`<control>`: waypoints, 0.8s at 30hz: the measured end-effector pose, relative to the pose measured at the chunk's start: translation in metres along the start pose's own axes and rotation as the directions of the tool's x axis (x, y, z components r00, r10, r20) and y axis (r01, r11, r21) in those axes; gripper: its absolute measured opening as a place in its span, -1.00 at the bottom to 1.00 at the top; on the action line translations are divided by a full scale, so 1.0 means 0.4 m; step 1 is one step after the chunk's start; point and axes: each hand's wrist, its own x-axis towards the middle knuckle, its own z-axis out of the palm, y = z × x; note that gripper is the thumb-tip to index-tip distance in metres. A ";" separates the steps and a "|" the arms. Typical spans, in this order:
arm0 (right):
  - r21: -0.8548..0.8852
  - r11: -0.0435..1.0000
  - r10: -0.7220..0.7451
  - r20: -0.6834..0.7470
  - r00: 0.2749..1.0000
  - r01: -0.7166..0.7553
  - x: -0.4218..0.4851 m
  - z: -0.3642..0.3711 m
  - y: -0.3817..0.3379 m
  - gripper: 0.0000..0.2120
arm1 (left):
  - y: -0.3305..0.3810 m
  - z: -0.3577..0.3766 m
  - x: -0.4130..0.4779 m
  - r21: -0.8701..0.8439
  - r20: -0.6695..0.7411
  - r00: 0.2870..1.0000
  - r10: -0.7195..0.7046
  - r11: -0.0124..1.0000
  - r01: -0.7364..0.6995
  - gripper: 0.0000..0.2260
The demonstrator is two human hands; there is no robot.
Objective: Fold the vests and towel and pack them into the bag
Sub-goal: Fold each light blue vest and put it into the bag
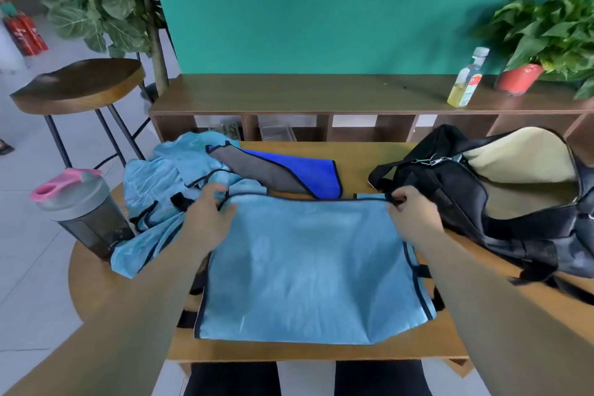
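The light blue vest [305, 267] lies flat in the centre, the bag [463, 202] at 3 o'clock. The right hand [414, 219] pinches the vest's 1 o'clock corner, the left hand [209, 222] its 11 o'clock corner.

You have one view only: the wide-angle camera on your head. It looks forward and down across the table [353, 170], near enough that the vest [305, 267] fills the lower middle, and faces the green wall [321, 10] behind.
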 end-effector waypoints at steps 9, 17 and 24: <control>-0.167 0.986 -0.039 -0.061 0.997 0.028 0.000 0.095 0.069 -0.64 | -0.091 0.068 -0.063 0.105 -0.108 0.977 0.183 0.980 -0.172 -0.76; -0.188 0.980 -0.085 -0.126 0.988 0.060 0.059 0.073 0.025 -0.43 | -0.009 0.045 0.005 0.175 -0.142 0.952 0.270 0.954 -0.244 -0.69; -0.385 0.918 -0.081 0.065 0.995 0.100 0.048 0.133 0.072 -0.19 | -0.075 0.094 -0.008 0.407 0.023 0.979 0.204 0.892 -0.196 -0.49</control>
